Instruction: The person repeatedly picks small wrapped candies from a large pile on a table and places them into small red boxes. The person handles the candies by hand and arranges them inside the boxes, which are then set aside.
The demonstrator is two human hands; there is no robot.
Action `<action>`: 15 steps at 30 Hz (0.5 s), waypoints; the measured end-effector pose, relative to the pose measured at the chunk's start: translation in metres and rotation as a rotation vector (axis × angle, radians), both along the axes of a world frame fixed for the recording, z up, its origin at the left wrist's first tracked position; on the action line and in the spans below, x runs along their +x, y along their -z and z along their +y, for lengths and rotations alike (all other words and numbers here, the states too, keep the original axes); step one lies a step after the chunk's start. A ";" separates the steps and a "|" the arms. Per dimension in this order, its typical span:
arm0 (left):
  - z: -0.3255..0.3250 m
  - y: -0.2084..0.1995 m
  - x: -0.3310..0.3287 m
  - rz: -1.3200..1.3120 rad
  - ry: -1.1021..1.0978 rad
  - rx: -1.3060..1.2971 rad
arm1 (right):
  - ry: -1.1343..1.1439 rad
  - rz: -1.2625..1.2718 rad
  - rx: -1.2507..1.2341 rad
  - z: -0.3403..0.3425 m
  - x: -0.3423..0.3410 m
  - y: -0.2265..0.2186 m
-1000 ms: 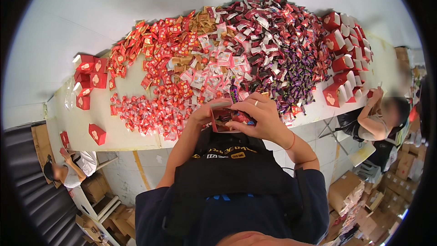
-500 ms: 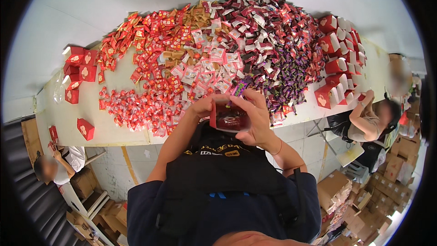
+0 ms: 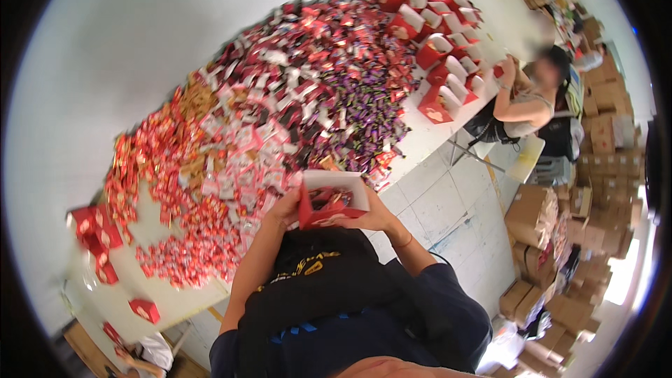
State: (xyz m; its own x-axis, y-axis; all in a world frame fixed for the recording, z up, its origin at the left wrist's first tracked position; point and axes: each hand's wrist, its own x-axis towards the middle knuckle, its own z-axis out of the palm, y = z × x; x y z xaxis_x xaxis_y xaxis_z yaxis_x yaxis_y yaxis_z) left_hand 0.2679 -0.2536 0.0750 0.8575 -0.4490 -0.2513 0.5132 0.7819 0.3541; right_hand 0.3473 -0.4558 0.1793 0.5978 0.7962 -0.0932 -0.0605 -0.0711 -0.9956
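A red open-topped box (image 3: 332, 181) with white inner walls is held in front of my chest, above the table's near edge. My left hand (image 3: 284, 211) grips its left side, and my right hand (image 3: 376, 213) is closed round the right side. Inside lie small wrapped sweets (image 3: 329, 199), mostly red; their exact kinds are blurred. Just beyond the box spreads a large heap of wrapped sweets, with pink-and-white packets (image 3: 253, 141) and purple-wrapped sweets (image 3: 350, 108) nearest. Red-wrapped round sweets (image 3: 192, 250) lie to the left of my left forearm.
Rows of open red boxes (image 3: 439, 101) stand at the table's right end. More red boxes (image 3: 94, 227) sit at the left, with a single one (image 3: 144, 310) near the front edge. One person (image 3: 528, 98) sits at the right, another (image 3: 150, 353) at lower left. Cardboard cartons (image 3: 532, 213) are stacked at right.
My view has turned toward the right. The purple-wrapped sweet that was at my right fingers is no longer seen there. Both hands now hold the box by its sides, its opening visible.
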 end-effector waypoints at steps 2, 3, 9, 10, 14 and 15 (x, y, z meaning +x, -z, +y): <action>-0.018 0.028 0.019 0.078 -0.095 0.140 | 0.191 -0.069 -0.071 -0.024 0.017 -0.012; -0.031 -0.017 0.043 0.108 -0.094 0.344 | 0.406 -0.087 -0.163 -0.055 0.025 0.020; -0.033 0.034 0.042 0.351 -0.155 0.303 | 1.388 -0.460 -0.646 -0.153 0.138 0.151; -0.031 0.036 0.038 0.394 -0.176 0.286 | 1.457 -0.441 -0.693 -0.160 0.155 0.172; -0.016 0.047 0.018 0.581 -0.261 0.324 | 1.740 -0.498 -0.834 -0.149 0.219 0.199; -0.012 0.047 0.016 0.634 -0.273 0.358 | 1.762 -0.457 -0.849 -0.148 0.232 0.203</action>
